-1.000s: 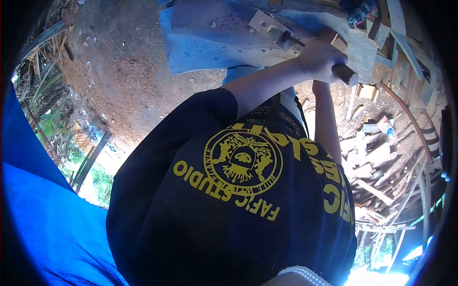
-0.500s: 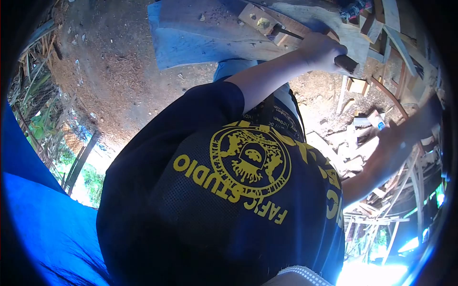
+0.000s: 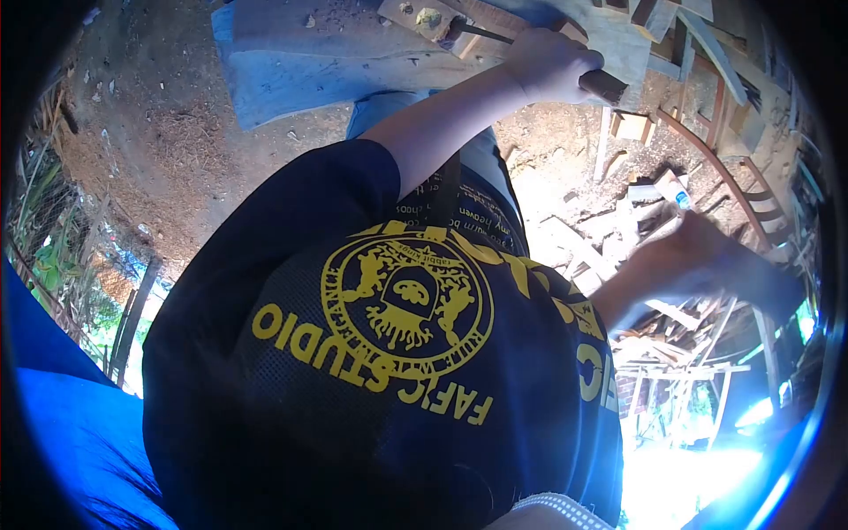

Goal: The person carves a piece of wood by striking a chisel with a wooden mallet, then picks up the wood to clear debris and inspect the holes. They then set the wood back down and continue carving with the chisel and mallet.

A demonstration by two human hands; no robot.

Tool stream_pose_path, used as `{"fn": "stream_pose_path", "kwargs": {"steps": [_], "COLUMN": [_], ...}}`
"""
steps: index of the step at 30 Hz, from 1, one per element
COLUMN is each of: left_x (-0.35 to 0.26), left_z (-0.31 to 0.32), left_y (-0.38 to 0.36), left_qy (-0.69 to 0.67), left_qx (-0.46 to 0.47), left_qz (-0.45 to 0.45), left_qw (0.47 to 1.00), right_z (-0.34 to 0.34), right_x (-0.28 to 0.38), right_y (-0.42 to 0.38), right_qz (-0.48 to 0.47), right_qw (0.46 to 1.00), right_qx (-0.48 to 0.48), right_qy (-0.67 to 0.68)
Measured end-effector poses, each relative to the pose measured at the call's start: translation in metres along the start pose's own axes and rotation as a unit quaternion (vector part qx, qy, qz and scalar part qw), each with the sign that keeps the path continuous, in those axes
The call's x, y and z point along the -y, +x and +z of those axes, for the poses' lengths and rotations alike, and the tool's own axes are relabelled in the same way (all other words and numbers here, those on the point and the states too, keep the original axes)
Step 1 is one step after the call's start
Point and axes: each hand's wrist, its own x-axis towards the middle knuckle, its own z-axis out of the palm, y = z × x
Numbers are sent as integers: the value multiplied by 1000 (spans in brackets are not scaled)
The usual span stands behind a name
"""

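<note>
My left hand (image 3: pixel 549 66) is closed round a chisel, its brown wooden handle (image 3: pixel 604 86) sticking out past the fist. The thin dark chisel blade (image 3: pixel 484 33) runs left to a dark hollow in a pale wooden block (image 3: pixel 408 16) at the top of the view. That block lies on a wide, weathered board (image 3: pixel 291 71). Lower right, my right hand (image 3: pixel 685 247) is smeared by motion and grips a dark, blurred tool (image 3: pixel 760 281) that looks like a mallet. It is apart from the chisel handle.
Wood offcuts (image 3: pixel 658 322) lie heaped beyond my right arm. A curved wooden piece (image 3: pixel 720 163) and several slats stand at the upper right. A small wooden box-like piece (image 3: pixel 632 128) lies near the chisel handle. Bare dirt ground (image 3: pixel 159 150) with shavings spreads left.
The whole view has shifted, so the block, board and chisel appear further left and up. My right hand has swung, its dark tool now lower in view. My left hand keeps its hold.
</note>
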Motion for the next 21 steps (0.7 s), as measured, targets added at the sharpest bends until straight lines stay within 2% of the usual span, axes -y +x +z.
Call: {"fn": "stream_pose_path", "kwargs": {"steps": [1, 2, 4, 5, 6, 7, 8, 9, 10, 11, 12, 13, 15, 16, 18, 19, 20, 21], "left_x": [-1, 0, -3, -2, -2, -4, -4, -5, -7, -7, -7, -9, -9, -9, -12, -12, -12, -13], "left_z": [-3, -6, -4, -3, -2, -4, -6, -7, -5, -1, 1, 1, 9, 14, 16, 16, 14, 12], "left_y": [1, 3, 2, 3, 1, 0, 1, 3, 2, -2, -5, -11, -17, -21, -23, -23, -21, -20], "left_qy": [-1, 3, 1, 17, 30, 27, 16, 6, 3, 12, 24, 33, 21, 8, 13, 13, 14, 15], "left_qx": [-2, 1, 10, 5, 4, 9, 58, 103, 100, 93, 84, 142, 130, 120, 130, 140, 150, 149], "left_qz": [-1, -1, 0, -2, -4, -2, -9, -16, -13, 18, 48, 60, 82, 97, 84, 79, 74, 75], "left_qw": [1000, 1000, 1000, 1000, 1000, 1000, 998, 995, 995, 995, 995, 988, 988, 988, 988, 987, 986, 986], "right_z": [10, 18, 21, 12, 1, -4, -8, 1, 12, 21, 30, 26, 9, -3, -22, -18, -5, 1], "right_x": [4, 10, 33, 5, -13, -12, -11, 10, -66, -41, -9, -1, 13, 7, 2, 1, 9, -73], "right_y": [-13, -24, -43, -38, -26, -15, -3, -7, -23, -33, -41, -37, -30, -21, 4, -4, -10, -33], "right_qz": [78, 152, 259, 299, 220, 237, 250, 146, 215, 214, 207, 205, 337, 261, 146, 150, 150, -32], "right_qw": [983, 934, 927, 879, 900, 913, 919, 973, 884, 924, 936, 936, 864, 913, 968, 978, 965, 996], "right_qx": [165, 324, 267, 276, 254, 173, 89, -11, -66, 69, 203, 202, 281, 226, 161, 10, -141, -73], "right_qy": [-14, -27, 46, 250, 276, 285, 291, 178, 410, 308, 199, 201, 245, 219, 125, 144, 160, 31]}}
